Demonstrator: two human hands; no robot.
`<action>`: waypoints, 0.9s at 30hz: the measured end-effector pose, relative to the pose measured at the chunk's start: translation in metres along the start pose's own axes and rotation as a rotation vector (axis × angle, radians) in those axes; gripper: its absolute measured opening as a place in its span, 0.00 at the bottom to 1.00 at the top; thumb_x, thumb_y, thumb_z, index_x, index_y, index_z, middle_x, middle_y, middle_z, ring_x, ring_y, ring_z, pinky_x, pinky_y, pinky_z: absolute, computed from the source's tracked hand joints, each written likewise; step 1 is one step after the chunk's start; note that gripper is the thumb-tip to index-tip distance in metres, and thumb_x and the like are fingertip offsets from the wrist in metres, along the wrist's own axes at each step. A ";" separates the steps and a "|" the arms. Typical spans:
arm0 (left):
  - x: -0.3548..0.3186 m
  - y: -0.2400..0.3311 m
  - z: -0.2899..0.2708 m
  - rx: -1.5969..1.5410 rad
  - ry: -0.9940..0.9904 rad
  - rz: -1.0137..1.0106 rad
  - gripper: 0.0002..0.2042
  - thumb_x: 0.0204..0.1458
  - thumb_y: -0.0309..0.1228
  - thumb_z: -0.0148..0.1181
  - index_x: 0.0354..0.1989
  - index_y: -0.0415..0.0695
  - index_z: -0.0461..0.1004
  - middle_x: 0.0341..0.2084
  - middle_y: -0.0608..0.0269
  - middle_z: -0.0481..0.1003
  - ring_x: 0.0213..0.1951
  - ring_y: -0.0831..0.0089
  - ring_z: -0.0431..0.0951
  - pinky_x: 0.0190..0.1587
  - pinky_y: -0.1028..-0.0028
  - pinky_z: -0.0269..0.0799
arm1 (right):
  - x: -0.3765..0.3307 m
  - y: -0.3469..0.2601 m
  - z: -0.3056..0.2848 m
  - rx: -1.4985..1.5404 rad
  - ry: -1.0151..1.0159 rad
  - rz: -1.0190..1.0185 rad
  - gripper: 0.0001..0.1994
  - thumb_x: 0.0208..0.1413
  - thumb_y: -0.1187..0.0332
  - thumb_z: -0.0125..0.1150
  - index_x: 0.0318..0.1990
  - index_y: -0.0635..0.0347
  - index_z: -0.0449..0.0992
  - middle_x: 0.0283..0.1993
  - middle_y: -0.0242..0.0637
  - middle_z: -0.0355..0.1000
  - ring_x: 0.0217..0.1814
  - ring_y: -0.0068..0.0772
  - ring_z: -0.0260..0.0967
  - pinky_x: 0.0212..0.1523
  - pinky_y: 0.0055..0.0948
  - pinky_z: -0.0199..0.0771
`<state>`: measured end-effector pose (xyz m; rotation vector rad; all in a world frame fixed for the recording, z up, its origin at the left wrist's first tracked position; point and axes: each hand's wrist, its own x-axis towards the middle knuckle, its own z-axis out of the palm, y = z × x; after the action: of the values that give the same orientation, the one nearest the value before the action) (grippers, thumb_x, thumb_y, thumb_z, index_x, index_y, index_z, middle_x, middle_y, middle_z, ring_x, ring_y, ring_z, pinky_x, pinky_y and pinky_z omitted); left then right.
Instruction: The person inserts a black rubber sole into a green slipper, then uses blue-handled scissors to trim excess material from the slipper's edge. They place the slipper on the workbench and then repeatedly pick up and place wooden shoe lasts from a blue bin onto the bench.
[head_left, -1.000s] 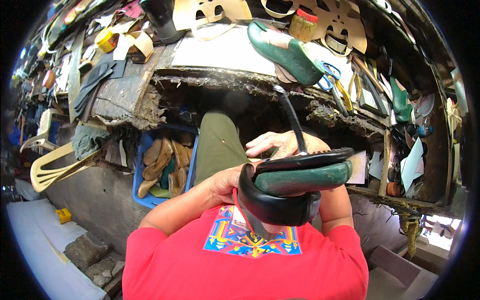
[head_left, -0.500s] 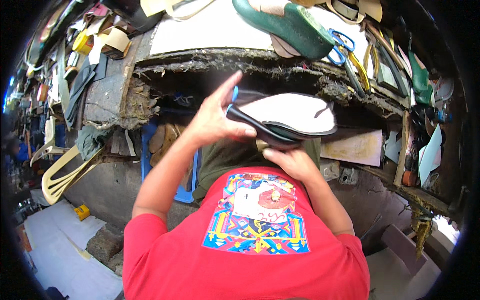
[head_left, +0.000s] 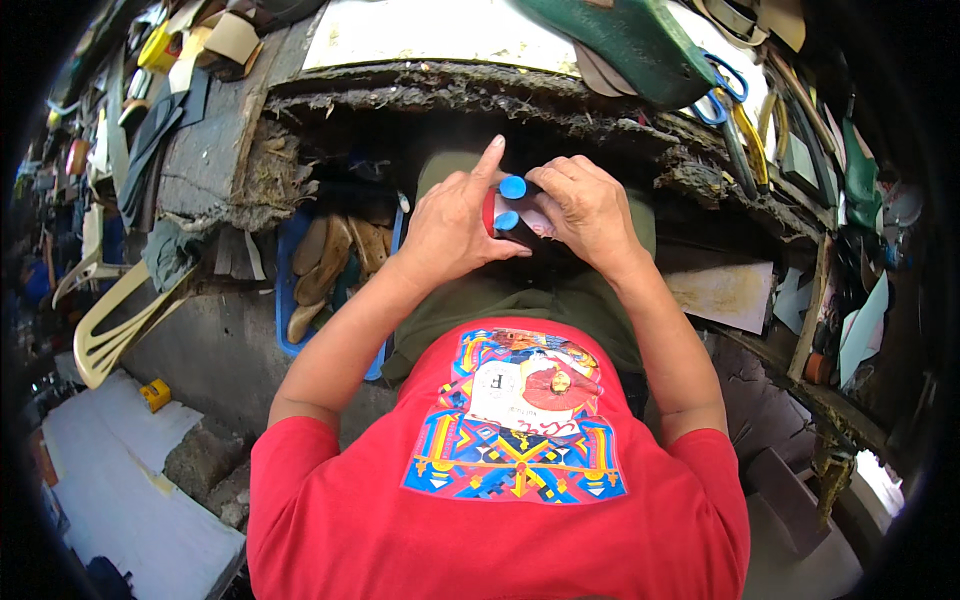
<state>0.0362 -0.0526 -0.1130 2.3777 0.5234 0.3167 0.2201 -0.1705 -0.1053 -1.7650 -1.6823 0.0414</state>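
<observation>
In front of my lap is a black shoe (head_left: 523, 232), seen nearly end-on. Two bright blue rounded tips (head_left: 512, 187) face me, one above the other, with a bit of red beside them. My left hand (head_left: 450, 222) cups the shoe's left side, index finger stretched upward and thumb along the lower edge. On the opposite side my right hand (head_left: 588, 208) grips it with bent fingers. Most of the shoe is hidden by my hands and the shadow under the bench.
Ahead is a ragged-edged workbench (head_left: 430, 85) bearing a green shoe last (head_left: 640, 50), blue-handled scissors (head_left: 722, 90) and other hand tools. Below it on the left, a blue crate (head_left: 285, 300) holds several brown lasts (head_left: 325, 265). A cream plastic chair (head_left: 110, 335) stands at far left.
The shoe has turned from sideways, pale bottom showing, to end-on. My right hand has risen from beneath it to its right side. My left hand has shifted slightly right.
</observation>
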 end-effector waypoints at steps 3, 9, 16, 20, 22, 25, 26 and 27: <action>-0.008 -0.003 0.004 -0.038 0.103 0.061 0.66 0.30 0.45 0.86 0.79 0.42 0.48 0.60 0.63 0.78 0.57 0.54 0.79 0.60 0.58 0.76 | -0.001 -0.004 0.005 -0.029 -0.053 -0.068 0.11 0.42 0.73 0.71 0.35 0.54 0.79 0.32 0.32 0.73 0.36 0.39 0.73 0.39 0.38 0.76; -0.005 -0.016 0.005 -0.075 0.045 0.103 0.64 0.31 0.43 0.86 0.79 0.43 0.50 0.57 0.63 0.80 0.52 0.55 0.80 0.57 0.58 0.77 | -0.002 -0.007 0.011 0.022 -0.027 -0.064 0.13 0.42 0.73 0.72 0.38 0.56 0.80 0.35 0.34 0.75 0.40 0.40 0.75 0.39 0.38 0.77; 0.003 -0.019 0.005 -0.065 0.006 0.016 0.63 0.31 0.42 0.85 0.79 0.48 0.52 0.52 0.63 0.81 0.47 0.56 0.80 0.55 0.60 0.78 | -0.021 -0.030 -0.016 0.137 -0.067 0.145 0.19 0.49 0.71 0.75 0.49 0.62 0.80 0.41 0.40 0.76 0.45 0.46 0.75 0.43 0.42 0.76; 0.005 -0.021 0.007 -0.047 0.006 0.079 0.62 0.32 0.42 0.85 0.79 0.49 0.53 0.51 0.64 0.81 0.46 0.57 0.80 0.53 0.59 0.78 | -0.023 -0.022 -0.006 0.369 -0.238 0.220 0.14 0.50 0.75 0.70 0.46 0.59 0.80 0.39 0.41 0.75 0.43 0.49 0.74 0.43 0.44 0.75; 0.004 -0.021 0.008 -0.051 0.038 0.138 0.61 0.33 0.43 0.85 0.79 0.50 0.54 0.47 0.62 0.81 0.44 0.56 0.80 0.50 0.58 0.78 | -0.025 -0.016 0.002 0.415 -0.194 0.165 0.12 0.50 0.76 0.68 0.44 0.59 0.80 0.39 0.41 0.75 0.42 0.49 0.74 0.44 0.42 0.75; 0.002 -0.023 0.008 -0.051 0.084 0.196 0.58 0.34 0.45 0.84 0.78 0.52 0.56 0.38 0.57 0.80 0.40 0.52 0.79 0.46 0.56 0.77 | -0.027 -0.014 0.007 0.496 -0.170 0.179 0.12 0.51 0.77 0.68 0.44 0.59 0.80 0.39 0.40 0.75 0.41 0.43 0.75 0.44 0.37 0.76; 0.002 -0.023 0.008 -0.039 0.078 0.178 0.58 0.34 0.45 0.84 0.78 0.52 0.56 0.38 0.57 0.80 0.40 0.52 0.79 0.46 0.56 0.77 | -0.027 -0.014 0.006 0.554 -0.183 0.245 0.13 0.51 0.77 0.68 0.45 0.59 0.81 0.39 0.39 0.75 0.41 0.41 0.76 0.44 0.36 0.76; 0.001 -0.023 0.008 -0.026 0.067 0.161 0.58 0.34 0.45 0.84 0.78 0.53 0.57 0.37 0.58 0.80 0.40 0.53 0.79 0.46 0.56 0.77 | -0.026 -0.015 0.004 0.619 -0.201 0.304 0.13 0.52 0.77 0.68 0.46 0.59 0.81 0.39 0.39 0.75 0.41 0.39 0.76 0.45 0.34 0.76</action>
<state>0.0332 -0.0403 -0.1342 2.3955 0.3569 0.4732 0.2014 -0.1934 -0.1123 -1.5415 -1.3140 0.8090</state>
